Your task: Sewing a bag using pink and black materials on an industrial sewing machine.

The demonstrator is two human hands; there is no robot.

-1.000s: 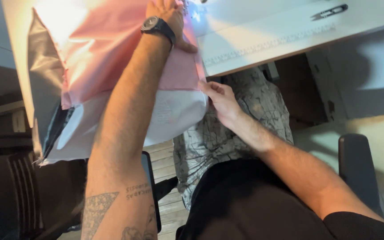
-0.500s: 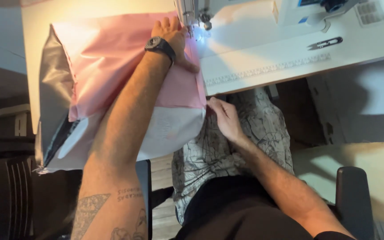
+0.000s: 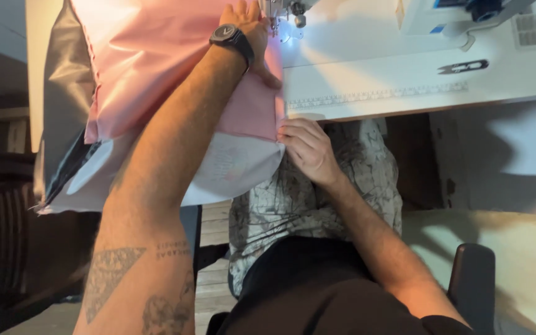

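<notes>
Pink fabric (image 3: 156,68): left hand (image 3: 249,31) pressed flat on top; right hand (image 3: 305,149) pinching edge.

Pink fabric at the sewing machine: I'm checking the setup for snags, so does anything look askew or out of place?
Nothing looks damaged. The pink fabric lies flat under the left hand by the needle, and the right hand pinches its edge at the table front. Much of the fabric and a white layer overhang the table's edge. Snips lie well apart.

Matt pink cloth (image 3: 156,56), smooth white tabletop (image 3: 404,68)
</notes>
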